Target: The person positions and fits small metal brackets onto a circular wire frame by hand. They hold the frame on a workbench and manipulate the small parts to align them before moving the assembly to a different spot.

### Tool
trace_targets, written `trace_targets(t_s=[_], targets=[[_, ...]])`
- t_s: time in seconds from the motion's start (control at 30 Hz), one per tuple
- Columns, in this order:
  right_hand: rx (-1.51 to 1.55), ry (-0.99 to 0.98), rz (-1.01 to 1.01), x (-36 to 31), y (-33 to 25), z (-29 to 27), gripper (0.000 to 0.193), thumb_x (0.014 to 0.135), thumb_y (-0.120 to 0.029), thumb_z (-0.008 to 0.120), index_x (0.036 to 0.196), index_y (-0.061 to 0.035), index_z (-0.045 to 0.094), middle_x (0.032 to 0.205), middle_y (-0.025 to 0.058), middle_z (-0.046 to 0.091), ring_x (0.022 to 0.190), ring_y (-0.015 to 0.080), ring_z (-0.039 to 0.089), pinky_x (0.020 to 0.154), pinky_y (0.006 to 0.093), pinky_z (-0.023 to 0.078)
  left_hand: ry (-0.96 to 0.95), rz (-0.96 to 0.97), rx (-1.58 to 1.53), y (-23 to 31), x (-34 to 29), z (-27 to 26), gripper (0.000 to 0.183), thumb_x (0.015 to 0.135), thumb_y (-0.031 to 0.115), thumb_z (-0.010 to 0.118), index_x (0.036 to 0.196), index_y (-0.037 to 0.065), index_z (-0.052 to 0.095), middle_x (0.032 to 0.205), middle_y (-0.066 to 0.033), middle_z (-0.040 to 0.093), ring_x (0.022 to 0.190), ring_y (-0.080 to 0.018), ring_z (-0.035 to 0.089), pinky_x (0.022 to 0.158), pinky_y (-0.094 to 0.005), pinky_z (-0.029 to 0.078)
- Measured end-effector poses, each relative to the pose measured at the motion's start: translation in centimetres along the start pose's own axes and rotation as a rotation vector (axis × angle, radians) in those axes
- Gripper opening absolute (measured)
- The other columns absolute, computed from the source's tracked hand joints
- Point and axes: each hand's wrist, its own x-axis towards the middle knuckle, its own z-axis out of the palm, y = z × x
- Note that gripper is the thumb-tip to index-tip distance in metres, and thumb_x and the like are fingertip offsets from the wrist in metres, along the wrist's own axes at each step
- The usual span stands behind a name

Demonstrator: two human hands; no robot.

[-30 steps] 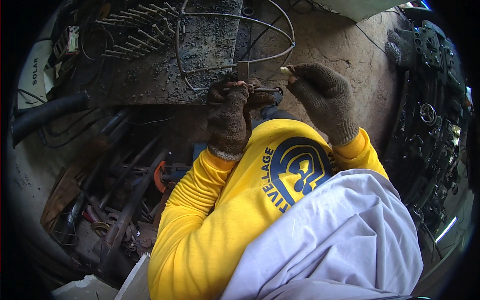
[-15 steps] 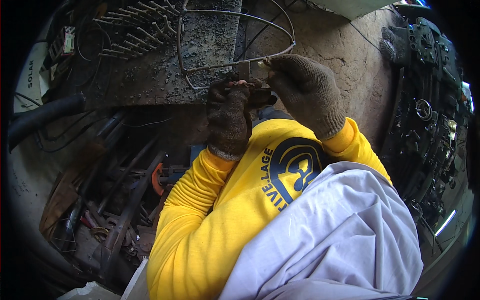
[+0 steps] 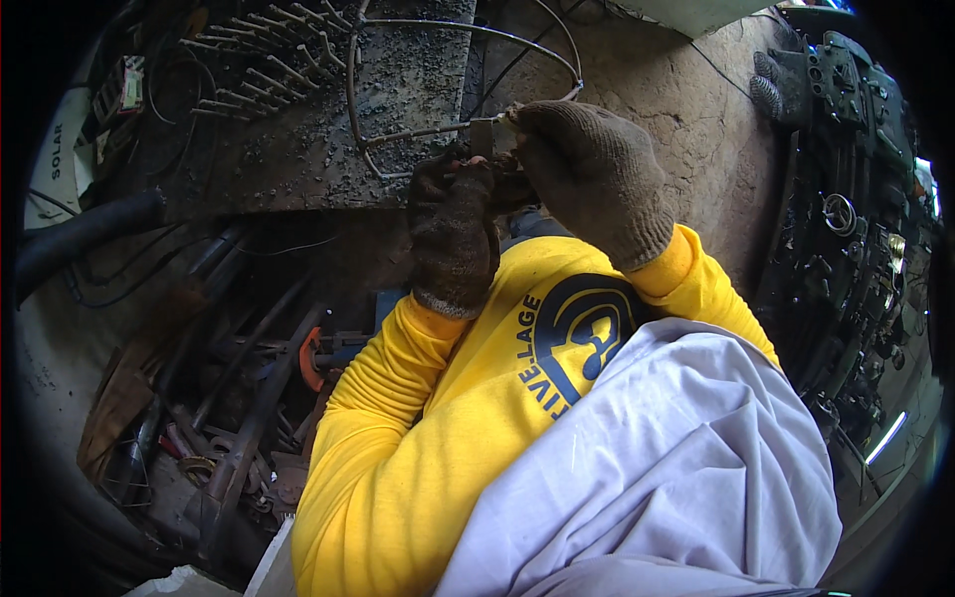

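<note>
Left hand (image 3: 453,231): curled tight round a flat metal piece (image 3: 481,139) — it sticks up at 1 o'clock | right hand (image 3: 599,179): pinched on a small pale thing (image 3: 510,119) (mostly hidden), just beside the metal | bent rod frame (image 3: 418,132): 12 o'clock from left hand | thin sticks (image 3: 267,81): 10 o'clock, on the dirty bench (image 3: 269,179)

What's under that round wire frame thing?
Looking down through the wire frame, you see a tabletop sprinkled with dark grit, and brown floor past its edge. The gloved right hand covers part of the frame and whatever lies beneath there.
</note>
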Motion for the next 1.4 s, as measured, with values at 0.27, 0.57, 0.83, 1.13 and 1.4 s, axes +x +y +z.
trace_targets(t_s=[0.27, 0.57, 0.83, 1.13, 1.4], targets=[[-0.158, -0.019, -0.064, 0.5, -0.8, 0.3, 0.016, 0.087, -0.024, 0.069, 0.096, -0.0108, 0.071, 0.083, 0.0136, 0.071, 0.075, 0.0338, 0.071, 0.066, 0.0428, 0.058, 0.040, 0.302, 0.463, -1.0, 0.2, -0.2, 0.023, 0.096, 0.009, 0.065, 0.115, 0.001, 0.055, 0.101, -0.0103, 0.067, 0.085, -0.0185, 0.070, 0.078, -0.0335, 0.060], [-0.313, -0.119, -0.105, 0.5, -1.4, 0.4, 0.015, 0.087, -0.024, 0.069, 0.093, -0.0102, 0.070, 0.082, 0.0122, 0.071, 0.073, 0.0327, 0.071, 0.064, 0.0428, 0.057, 0.054, 0.507, 0.720, -1.6, 0.5, -1.1, 0.027, 0.094, 0.005, 0.069, 0.119, 0.000, 0.059, 0.105, -0.0120, 0.066, 0.090, -0.0211, 0.068, 0.075, -0.0318, 0.058], [-0.151, 0.002, -0.047, -0.3, -1.2, -2.4, 0.011, 0.086, -0.017, 0.071, 0.093, -0.0087, 0.072, 0.088, 0.0134, 0.072, 0.079, 0.0320, 0.072, 0.069, 0.0405, 0.059, 0.047, -0.035, 0.125, -0.3, -0.4, -0.4, 0.023, 0.100, 0.011, 0.062, 0.120, 0.004, 0.053, 0.104, -0.0100, 0.067, 0.087, -0.0198, 0.071, 0.079, -0.0338, 0.061], [-0.024, 0.025, 0.031, -0.7, 1.3, -2.7, 0.018, 0.086, -0.012, 0.072, 0.104, -0.0075, 0.074, 0.095, 0.0148, 0.074, 0.084, 0.0323, 0.073, 0.075, 0.0375, 0.060, -0.064, -0.045, 0.093, -0.5, 0.0, 0.7, 0.018, 0.102, 0.008, 0.058, 0.117, 0.001, 0.053, 0.105, -0.0144, 0.070, 0.091, -0.0233, 0.073, 0.085, -0.0368, 0.061], [0.018, 0.018, 0.007, -0.5, 1.6, -2.2, 0.017, 0.088, -0.013, 0.073, 0.103, -0.0059, 0.075, 0.094, 0.0140, 0.074, 0.081, 0.0309, 0.074, 0.072, 0.0371, 0.060, -0.067, 0.058, 0.260, -0.8, 0.1, 0.7, 0.019, 0.103, 0.011, 0.057, 0.117, 0.000, 0.052, 0.104, -0.0171, 0.070, 0.090, -0.0276, 0.074, 0.084, -0.0403, 0.062]])
